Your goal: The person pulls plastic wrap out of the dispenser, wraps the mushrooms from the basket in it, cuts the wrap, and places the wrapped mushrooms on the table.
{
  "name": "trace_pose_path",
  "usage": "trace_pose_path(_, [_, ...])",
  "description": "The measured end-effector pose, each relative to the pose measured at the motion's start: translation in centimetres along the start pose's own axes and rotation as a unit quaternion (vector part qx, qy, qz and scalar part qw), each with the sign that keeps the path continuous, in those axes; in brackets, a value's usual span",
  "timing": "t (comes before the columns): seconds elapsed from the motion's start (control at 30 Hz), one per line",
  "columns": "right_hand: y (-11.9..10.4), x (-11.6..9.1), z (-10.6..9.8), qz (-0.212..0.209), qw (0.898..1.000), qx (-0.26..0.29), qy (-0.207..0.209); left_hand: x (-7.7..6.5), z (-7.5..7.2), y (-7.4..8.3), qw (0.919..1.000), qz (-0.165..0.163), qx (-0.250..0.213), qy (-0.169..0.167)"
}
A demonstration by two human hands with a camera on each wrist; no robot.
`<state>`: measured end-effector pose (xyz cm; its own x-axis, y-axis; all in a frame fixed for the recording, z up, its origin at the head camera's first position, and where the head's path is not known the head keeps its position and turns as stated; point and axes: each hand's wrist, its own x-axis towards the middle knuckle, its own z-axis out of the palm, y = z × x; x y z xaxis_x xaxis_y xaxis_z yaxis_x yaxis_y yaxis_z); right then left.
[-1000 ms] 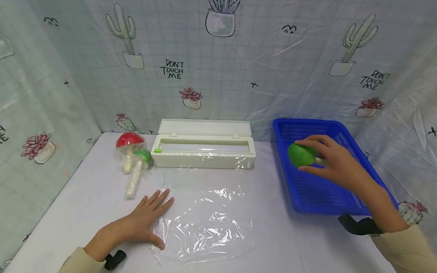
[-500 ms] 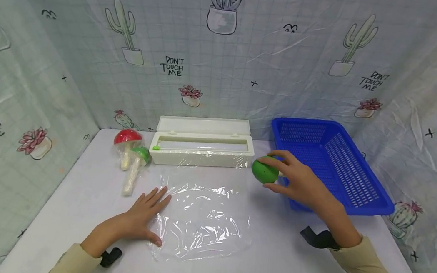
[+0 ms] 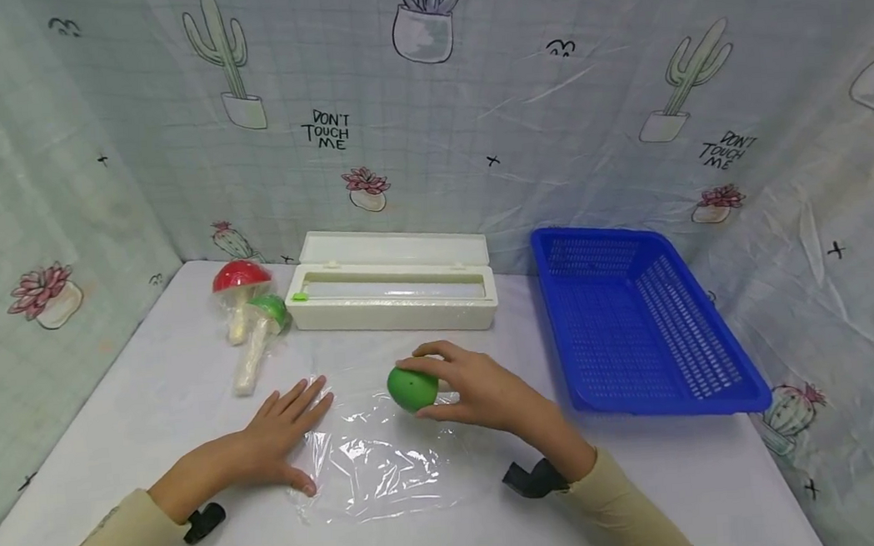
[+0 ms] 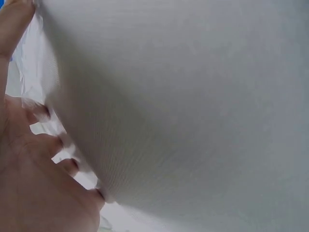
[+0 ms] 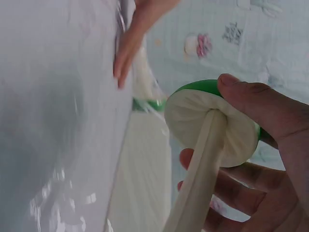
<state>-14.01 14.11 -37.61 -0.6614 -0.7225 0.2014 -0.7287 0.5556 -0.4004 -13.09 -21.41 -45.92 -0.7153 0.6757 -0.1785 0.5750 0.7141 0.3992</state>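
My right hand [image 3: 481, 387] grips a toy mushroom by its green cap [image 3: 411, 389], above a sheet of clear plastic wrap [image 3: 381, 468] on the table. In the right wrist view the mushroom's pale stem [image 5: 205, 164] points down and the thumb and fingers clasp the cap's rim. My left hand [image 3: 270, 442] lies flat with fingers spread, pressing the wrap's left edge. Behind the sheet stands a white wrap dispenser box [image 3: 394, 316], its lid raised and a roll inside.
Two film-wrapped toy mushrooms, one with a red cap [image 3: 240, 274] and one with a green cap [image 3: 268, 310], lie left of the dispenser. A blue plastic basket [image 3: 556, 324] stands on the right. A patterned cloth [image 3: 414, 141] hangs behind the table.
My right hand has carried the green mushroom leftward from over the blue basket to above the plastic wrap. The left hand has stayed on the wrap's edge.
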Motion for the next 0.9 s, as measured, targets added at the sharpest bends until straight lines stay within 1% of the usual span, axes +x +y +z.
trace_pose_path(0.17, [-1.3,2.7,2.4,-0.012,0.998,0.009,-0.06,-0.2,0.0,0.1,1.0,-0.002,-0.002,0.001])
trace_pose_path(0.27, [-2.1,3.8,3.8,-0.01,0.996,0.009,-0.087,-0.2,0.1,0.1,1.0,-0.005,0.005,-0.001])
trace_pose_path(0.33, [-2.3,4.4,4.8,-0.003,0.995,0.007,-0.102,-0.1,0.1,0.1,1.0,-0.006,0.008,-0.001])
trace_pose_path(0.47, [-2.4,5.0,6.3,0.032,0.991,0.006,-0.13,0.1,0.1,0.1,0.9999,-0.004,0.009,-0.005])
trace_pose_path(0.57, [-2.4,5.1,6.8,0.054,0.989,0.007,-0.137,0.1,0.1,0.2,1.0,-0.003,0.007,-0.004])
trace_pose_path(0.63, [-2.4,5.1,6.9,0.059,0.989,0.013,-0.135,0.0,0.1,0.2,1.0,-0.003,0.003,-0.006])
trace_pose_path(0.77, [-2.0,5.0,6.9,0.064,0.988,0.044,-0.136,-0.2,0.0,0.0,0.9999,0.0,-0.01,-0.009])
trace_pose_path(0.9, [-1.5,4.6,6.9,0.073,0.983,0.083,-0.145,-0.5,0.5,-0.4,0.9996,0.017,-0.022,0.007])
